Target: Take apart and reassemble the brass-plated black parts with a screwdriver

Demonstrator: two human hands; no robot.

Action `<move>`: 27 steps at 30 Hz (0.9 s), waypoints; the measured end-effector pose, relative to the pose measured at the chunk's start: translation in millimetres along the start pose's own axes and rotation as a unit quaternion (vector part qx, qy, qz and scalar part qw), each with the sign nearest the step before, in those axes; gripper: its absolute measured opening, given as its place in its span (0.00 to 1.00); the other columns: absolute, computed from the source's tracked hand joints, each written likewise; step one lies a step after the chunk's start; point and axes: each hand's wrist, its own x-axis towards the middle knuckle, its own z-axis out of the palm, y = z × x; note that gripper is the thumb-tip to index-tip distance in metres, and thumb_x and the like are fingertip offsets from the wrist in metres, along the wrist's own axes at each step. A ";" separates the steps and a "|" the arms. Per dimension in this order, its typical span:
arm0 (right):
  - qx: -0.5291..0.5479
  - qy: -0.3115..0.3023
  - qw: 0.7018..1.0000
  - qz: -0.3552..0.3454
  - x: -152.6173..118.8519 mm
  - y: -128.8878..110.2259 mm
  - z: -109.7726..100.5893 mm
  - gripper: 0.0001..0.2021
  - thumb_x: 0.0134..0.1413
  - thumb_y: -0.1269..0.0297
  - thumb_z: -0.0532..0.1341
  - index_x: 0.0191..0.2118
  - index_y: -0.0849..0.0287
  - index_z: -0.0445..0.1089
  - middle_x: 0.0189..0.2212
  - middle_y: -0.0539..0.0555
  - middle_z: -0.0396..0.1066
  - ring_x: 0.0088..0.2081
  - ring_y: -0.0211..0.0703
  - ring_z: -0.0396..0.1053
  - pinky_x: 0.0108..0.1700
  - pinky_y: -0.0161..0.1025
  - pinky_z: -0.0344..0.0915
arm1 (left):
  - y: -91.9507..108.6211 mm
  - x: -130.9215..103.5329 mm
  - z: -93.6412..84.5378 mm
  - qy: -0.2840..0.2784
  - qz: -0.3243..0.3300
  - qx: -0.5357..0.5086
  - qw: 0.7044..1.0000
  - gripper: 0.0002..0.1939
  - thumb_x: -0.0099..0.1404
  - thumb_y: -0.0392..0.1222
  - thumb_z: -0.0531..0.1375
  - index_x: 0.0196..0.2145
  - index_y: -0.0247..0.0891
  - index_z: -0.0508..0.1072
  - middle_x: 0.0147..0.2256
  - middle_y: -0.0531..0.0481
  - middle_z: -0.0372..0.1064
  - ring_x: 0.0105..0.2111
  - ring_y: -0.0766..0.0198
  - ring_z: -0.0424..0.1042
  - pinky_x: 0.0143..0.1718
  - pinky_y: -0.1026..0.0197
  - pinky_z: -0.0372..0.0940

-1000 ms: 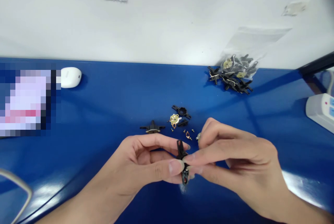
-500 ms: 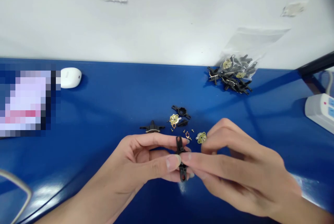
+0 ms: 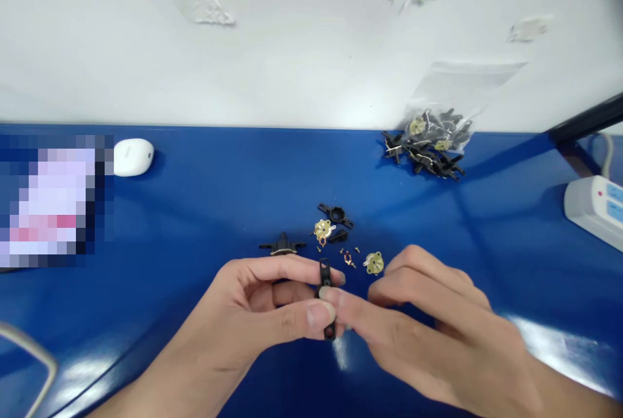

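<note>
My left hand (image 3: 277,304) is closed on a black plastic bracket (image 3: 325,272), held upright between thumb and fingers; a hole shows in each end tab. My right hand (image 3: 428,327) has its fingertips pressed at the bracket's middle, hiding that part and whatever may be under them. Beyond the hands lie a similar black bracket (image 3: 337,215), a black shaft-like part (image 3: 339,236) and a brass-coloured disc (image 3: 322,230). A second disc (image 3: 374,263) is close to my right knuckles. Near it are a small copper clip (image 3: 348,258) and several tiny screws (image 3: 357,250).
A black assembled unit (image 3: 283,246) sits just past my left hand. At the back right, a clear plastic bag (image 3: 452,97) and several black units (image 3: 428,161) rest against the wall. A white case (image 3: 134,157) is at left, a white power strip (image 3: 594,210) at right.
Both hands have shifted slightly left with the bracket, which has turned a little. My right fingertips have moved across its middle. The camera view has tilted slightly.
</note>
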 end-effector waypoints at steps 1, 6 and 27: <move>0.007 -0.005 1.000 -0.010 -0.9 0.5 1.5 0.19 0.69 0.82 0.66 0.57 0.56 0.86 0.30 0.48 0.78 0.27 0.39 0.69 0.26 0.40 0.69 | 0.0 0.3 -0.9 0.002 0.001 0.004 1.000 0.07 0.67 0.37 0.82 0.41 0.44 0.93 0.42 0.50 0.90 0.37 0.67 0.85 0.44 0.70 0.78; 0.072 -0.004 0.997 0.003 -3.2 1.2 4.7 0.25 0.71 0.83 0.60 0.66 0.60 0.78 0.38 0.52 0.83 0.32 0.40 0.75 0.31 0.44 0.69 | 0.3 -0.3 -3.0 0.002 0.007 0.029 1.000 0.07 0.69 0.40 0.82 0.44 0.46 0.93 0.39 0.50 0.89 0.38 0.66 0.83 0.45 0.69 0.77; 0.099 -0.043 0.959 0.263 8.1 24.6 -19.2 0.05 0.77 0.64 0.70 0.48 0.46 0.85 0.32 0.46 0.74 0.30 0.34 0.69 0.28 0.33 0.65 | 8.1 0.1 2.7 -0.001 0.035 0.051 0.998 0.08 0.66 0.42 0.84 0.42 0.44 0.94 0.43 0.47 0.86 0.42 0.53 0.91 0.48 0.58 0.83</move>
